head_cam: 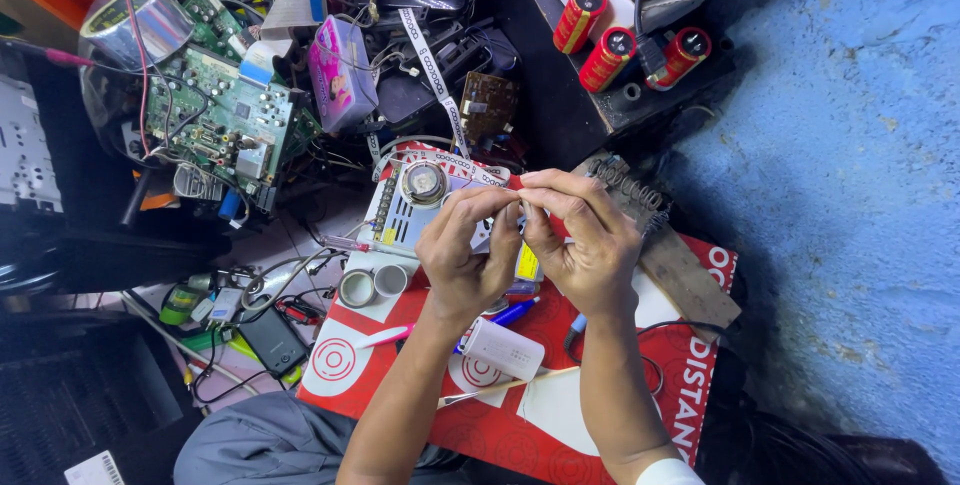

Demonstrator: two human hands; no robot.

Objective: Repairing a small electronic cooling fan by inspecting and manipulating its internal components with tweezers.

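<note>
A blue wall [860, 165] fills the right side of the view, rough and patchy. To the left of it lies a red and white board [520, 425], used as a work surface in the near middle. At the far left sits a heap of electronic scrap, with a green circuit board [222, 117] leaning in it and a roll of silver tape [135, 23] just beyond. A pink box [342, 73] rests to the right of the circuit board. On a dark shelf at the far right stand three red cylindrical capacitors [610, 40].

On the red board, under the hands, lies a silver metal power supply unit [415, 207] with a round part on its top. A worn wooden block [672, 255] with a coiled spring lies to the right of it. Nearer, a small white case [503, 348] lies by the wrists, with two small tape rolls [372, 285] to its left.

The left hand [462, 257] and the right hand [585, 245] meet above the power supply, fingertips touching. Their fingers are pinched narrow together on something too small to make out; what they hold cannot be told.
</note>
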